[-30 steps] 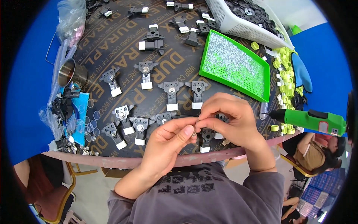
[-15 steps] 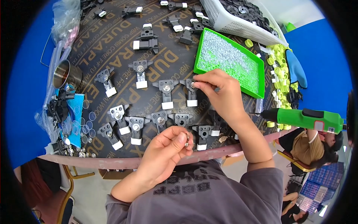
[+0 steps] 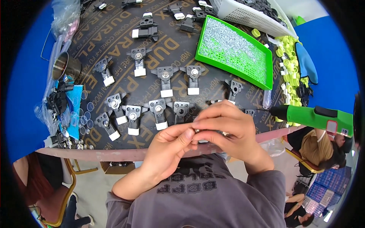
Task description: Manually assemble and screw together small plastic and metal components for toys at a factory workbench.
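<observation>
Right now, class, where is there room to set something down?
Bare tabletop lies between the metal cup and the paired black parts; a smaller patch, between the green tray and the right hand. Crowded: yellow rings at right, clear rings at left.

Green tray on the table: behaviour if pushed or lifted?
The green tray would probably slide before tipping, being wide and shallow. It's likely heavy for its size, given the many small silvery pieces inside; lying loose, they'd probably shift if tilted.

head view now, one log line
left hand, right hand: together at small metal part; black T-shaped fittings: scattered; green tray: silvery pieces
</observation>
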A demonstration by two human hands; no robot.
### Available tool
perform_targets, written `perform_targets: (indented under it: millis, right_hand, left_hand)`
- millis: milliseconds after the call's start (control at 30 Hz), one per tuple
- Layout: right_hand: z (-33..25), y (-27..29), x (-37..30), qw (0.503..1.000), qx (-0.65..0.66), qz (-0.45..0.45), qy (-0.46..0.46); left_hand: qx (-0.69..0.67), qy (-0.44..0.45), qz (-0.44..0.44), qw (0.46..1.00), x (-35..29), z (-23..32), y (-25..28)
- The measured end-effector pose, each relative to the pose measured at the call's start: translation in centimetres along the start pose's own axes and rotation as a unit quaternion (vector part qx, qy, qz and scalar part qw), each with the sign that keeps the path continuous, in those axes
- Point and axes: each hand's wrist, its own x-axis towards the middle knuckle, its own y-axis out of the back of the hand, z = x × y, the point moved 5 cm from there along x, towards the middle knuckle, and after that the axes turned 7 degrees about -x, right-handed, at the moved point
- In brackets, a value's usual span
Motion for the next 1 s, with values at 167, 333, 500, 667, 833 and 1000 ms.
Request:
perform_targets:
  millis: [167, 333, 500, 667, 833, 1000]
  right_hand:
    - [-0.6, 0.0, -1.5, 0.998, -0.017, -0.012, 0.067]
    - [-0.5, -0.4, -1.7, 0.995, -0.016, -0.014, 0.093]
    - [0.6, -0.8, -0.3, 0.997, 0.069, -0.02, 0.025]
    - [1.1, -2.2, 0.1, 0.999, 0.013, 0.038, -0.033]
    - [1.9, 0.8, -0.2, 0.993, 0.006, 0.115, -0.033]
    - [-0.7, -0.7, -2.2, 0.996, -0.041, -0.029, 0.078]
  left_hand:
    - [0.122, 0.011, 0.002, 0.992, -0.7, -0.4, 0.3]
    - [0.153, -0.014, 0.008, 0.988, -1.4, -0.4, 1.0]
    - [0.102, -0.042, 0.023, 0.994, -2.0, -0.1, 1.4]
    - [0.023, -0.061, 0.046, 0.997, -1.0, 0.3, 1.4]
    - [0.075, -0.136, 0.047, 0.987, -2.2, 2.2, 1.6]
    - [0.148, -0.039, -0.005, 0.988, -2.5, 0.2, 1.3]
